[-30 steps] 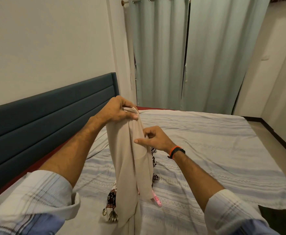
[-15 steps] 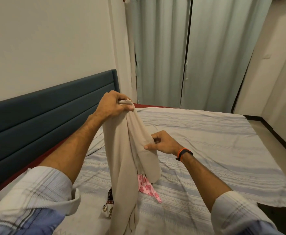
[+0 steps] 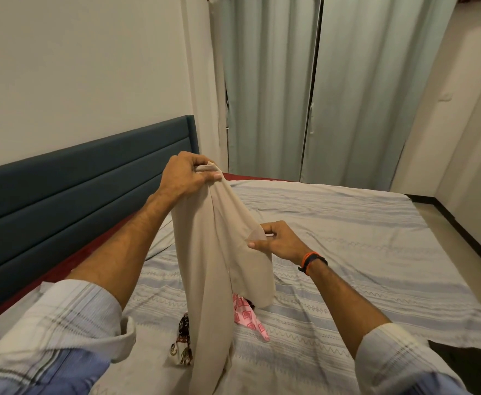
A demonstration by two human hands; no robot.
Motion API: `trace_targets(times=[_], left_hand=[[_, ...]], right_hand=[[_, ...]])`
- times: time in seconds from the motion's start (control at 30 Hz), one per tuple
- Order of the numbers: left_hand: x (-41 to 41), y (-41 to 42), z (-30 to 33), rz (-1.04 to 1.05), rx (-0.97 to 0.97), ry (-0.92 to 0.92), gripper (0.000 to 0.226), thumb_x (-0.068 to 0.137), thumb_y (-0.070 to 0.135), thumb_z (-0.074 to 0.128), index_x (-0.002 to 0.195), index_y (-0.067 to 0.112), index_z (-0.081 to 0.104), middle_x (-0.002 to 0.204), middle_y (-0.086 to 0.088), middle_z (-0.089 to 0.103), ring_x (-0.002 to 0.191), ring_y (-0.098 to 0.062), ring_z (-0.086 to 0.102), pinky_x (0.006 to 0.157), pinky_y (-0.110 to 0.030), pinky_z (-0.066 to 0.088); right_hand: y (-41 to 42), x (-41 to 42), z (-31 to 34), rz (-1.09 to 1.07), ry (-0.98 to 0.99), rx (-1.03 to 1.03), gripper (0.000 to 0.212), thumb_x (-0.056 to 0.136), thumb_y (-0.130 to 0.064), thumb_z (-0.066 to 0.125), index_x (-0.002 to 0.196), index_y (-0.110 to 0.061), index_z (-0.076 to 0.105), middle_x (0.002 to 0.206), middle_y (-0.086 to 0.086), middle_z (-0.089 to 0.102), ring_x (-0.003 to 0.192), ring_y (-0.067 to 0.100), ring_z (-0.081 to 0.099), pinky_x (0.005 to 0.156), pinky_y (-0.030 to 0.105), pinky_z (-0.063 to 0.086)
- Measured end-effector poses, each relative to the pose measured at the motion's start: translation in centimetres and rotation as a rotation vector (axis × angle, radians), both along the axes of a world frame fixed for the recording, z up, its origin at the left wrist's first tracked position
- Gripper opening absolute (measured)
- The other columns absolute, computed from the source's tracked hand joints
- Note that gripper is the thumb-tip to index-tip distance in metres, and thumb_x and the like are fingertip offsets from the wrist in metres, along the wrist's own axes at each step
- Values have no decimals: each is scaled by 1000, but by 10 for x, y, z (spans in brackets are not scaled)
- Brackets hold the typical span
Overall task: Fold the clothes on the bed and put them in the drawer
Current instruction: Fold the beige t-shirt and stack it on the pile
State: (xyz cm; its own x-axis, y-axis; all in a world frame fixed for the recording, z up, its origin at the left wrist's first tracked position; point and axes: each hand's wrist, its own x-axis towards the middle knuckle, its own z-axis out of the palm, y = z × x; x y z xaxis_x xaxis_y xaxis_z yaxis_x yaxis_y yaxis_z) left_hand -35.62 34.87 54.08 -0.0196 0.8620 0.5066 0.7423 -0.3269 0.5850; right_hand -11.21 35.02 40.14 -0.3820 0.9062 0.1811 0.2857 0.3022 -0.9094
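Beige garment held up over a striped bed, headboard to the left, curtains behind.

The bed [image 3: 347, 223] has a wrinkled sheet, much of it bare toward the right edge by the floor [image 3: 461, 223]. The left hand [image 3: 185, 178] grips the beige garment [image 3: 213, 266] at its top; the right hand [image 3: 279, 240] pinches a lower fold. A pink cloth [image 3: 248, 315] and a brown patterned cloth [image 3: 183, 337] lie beneath it, against the dark headboard [image 3: 76, 181] side.

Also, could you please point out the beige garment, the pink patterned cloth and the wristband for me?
beige garment [image 3: 205, 266]: head view, the middle of the hanging fabric.
pink patterned cloth [image 3: 246, 315]: head view, its exposed part lying on the bed.
wristband [image 3: 312, 262]: head view, the band on the right wrist.
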Motion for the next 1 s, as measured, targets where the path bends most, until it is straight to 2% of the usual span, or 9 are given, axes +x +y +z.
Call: trace_targets(times=[0.13, 0.3, 0.5, 0.63, 0.7, 0.8, 0.87, 0.93, 1.0], left_hand=[[-1, 1, 1, 33, 37, -3, 32, 79, 39, 78, 105, 20, 77, 100, 2, 71, 89, -14, 61, 87, -34, 53], [-6, 4, 8, 88, 97, -53, 34, 79, 43, 77, 104, 20, 77, 101, 1, 73, 92, -15, 64, 92, -40, 55], [-7, 5, 16, 111, 137, -114, 33, 79, 42, 78, 104, 20, 77, 99, 1, 73, 89, -13, 63, 92, -40, 55], [-10, 6, 19, 114, 153, -140, 32, 80, 42, 78, 103, 19, 77, 98, 1, 73, 87, -14, 63, 90, -38, 56], [-13, 6, 20, 114, 163, -131, 31, 80, 41, 78, 103, 19, 77, 98, 0, 73, 87, -13, 63, 89, -35, 56], [-16, 7, 21, 123, 175, -129, 30, 81, 41, 77, 102, 19, 77, 98, 0, 73, 87, -13, 62, 88, -34, 55], [-17, 7, 22, 127, 175, -132, 31, 81, 41, 77, 103, 19, 77, 100, -1, 73, 87, -13, 62, 88, -34, 55], [-20, 7, 22, 129, 179, -132, 31, 81, 40, 77, 103, 18, 77, 100, -1, 73, 87, -13, 62, 88, -33, 55], [-22, 6, 21, 132, 183, -133, 30, 81, 40, 77, 103, 18, 77, 100, -1, 73, 87, -13, 62, 88, -33, 55]], right_hand=[[-2, 0, -3, 30, -21, -45, 29, 78, -20, 83, 103, -7, 77, 101, 1, 76, 89, 15, 73, 80, 28, 59], [-3, 0, -8, 78, -123, -78, 28, 73, -22, 87, 96, -8, 78, 95, 1, 77, 87, 16, 73, 79, 31, 60], [-6, 0, -8, 88, -99, -80, 25, 73, -19, 87, 95, -11, 79, 96, -1, 77, 89, 11, 72, 74, 22, 57], [-5, 1, -9, 91, -181, -86, 35, 68, -33, 89, 93, -11, 79, 98, 4, 76, 94, 19, 72, 83, 36, 60], [-3, 1, -9, 95, -274, -87, 43, 64, -41, 90, 90, -8, 77, 96, 7, 76, 91, 24, 71, 81, 42, 58], [-3, 3, -7, 97, -406, -47, 32, 69, -34, 89, 79, -8, 74, 81, 4, 73, 77, 20, 69, 65, 30, 55], [-3, 4, -6, 91, -445, -19, 27, 71, -33, 88, 67, -15, 68, 66, -1, 63, 62, 14, 58, 52, 21, 42], [-3, 5, -9, 75, -436, -23, 35, 69, -35, 89, 59, -16, 61, 56, -5, 54, 53, 10, 50, 49, 20, 34], [-4, 8, -12, 61, -402, -65, 35, 67, -33, 91, 56, -16, 62, 54, -10, 56, 53, 6, 53, 51, 20, 37]])
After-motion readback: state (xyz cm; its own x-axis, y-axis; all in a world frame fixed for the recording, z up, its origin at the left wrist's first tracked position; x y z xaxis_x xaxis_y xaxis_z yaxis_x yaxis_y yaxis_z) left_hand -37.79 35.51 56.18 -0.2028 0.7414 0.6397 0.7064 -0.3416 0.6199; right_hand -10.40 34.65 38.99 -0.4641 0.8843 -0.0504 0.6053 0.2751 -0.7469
